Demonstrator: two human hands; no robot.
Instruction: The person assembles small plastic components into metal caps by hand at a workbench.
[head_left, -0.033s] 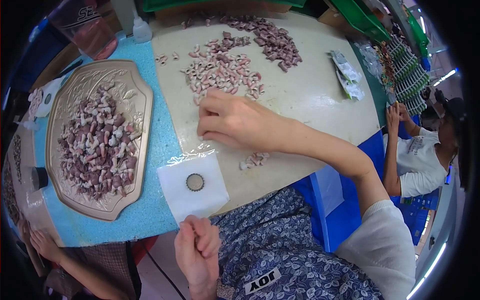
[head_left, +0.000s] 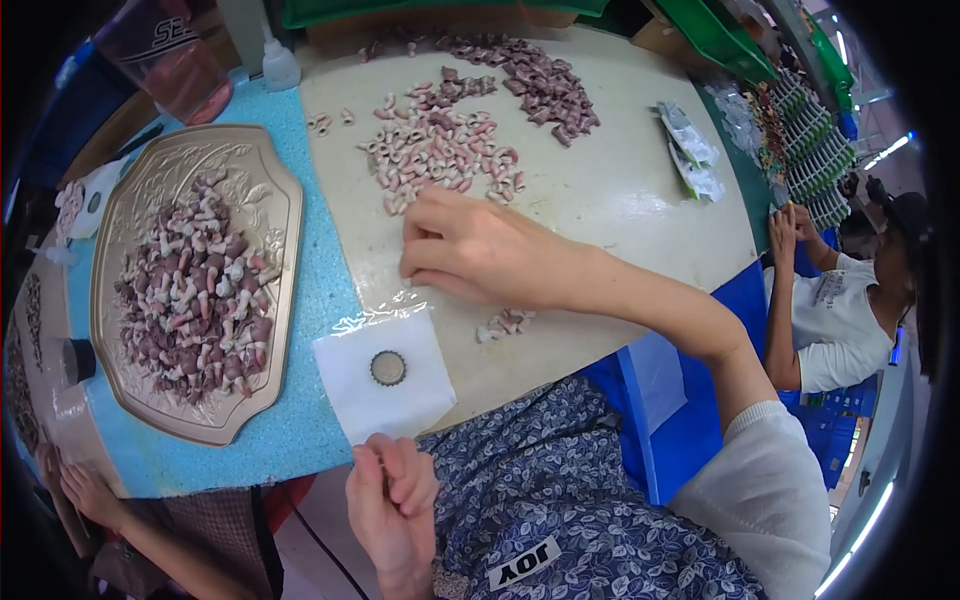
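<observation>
Penning in a mound of small mauve-and-cream pieces [head_left: 195, 300], bronze-coloured metallic tray with embossed flowers [head_left: 275, 190]: we judge that its raised rim stops them scattering over the speckled light-blue mat [head_left: 200, 465].

White plastic squeeze bottle with thin nozzle [head_left: 281, 66]: it stands upright behind the tray, presumably so that nothing leaks.

White square sheet [head_left: 340, 375]: we have it lying flat at the table's near edge, probably as a guard for the surface beneath.

Grey, round, ridge-edged cap [head_left: 388, 368]: it sits on the sheet close before us, likely for short reaches.

Our bare left hand [head_left: 395, 500]: raised just below the sheet, thumb and fingertips drawn near one another; we cannot tell whether something tiny is pinched there.

Heap of small, bent pink-and-white tubes [head_left: 440, 150]: loose on the pale tabletop [head_left: 610, 180], spread thin, we think, so that single ones come away easily.

Our bare right hand [head_left: 480, 245]: well apart from the left, beside the heap's near edge, fingers bent leftward; the tips are too hidden for us to tell whether they grip a tube.

Few pale pink strays [head_left: 505, 325]: on our side of the right wrist, separate from the heap.

Pile of mauve-brown, angular pieces [head_left: 545, 85]: beyond the tubes, seemingly grouped by colour.

Silvery-and-green packets [head_left: 692, 152]: toward the right, away from both hands.
</observation>
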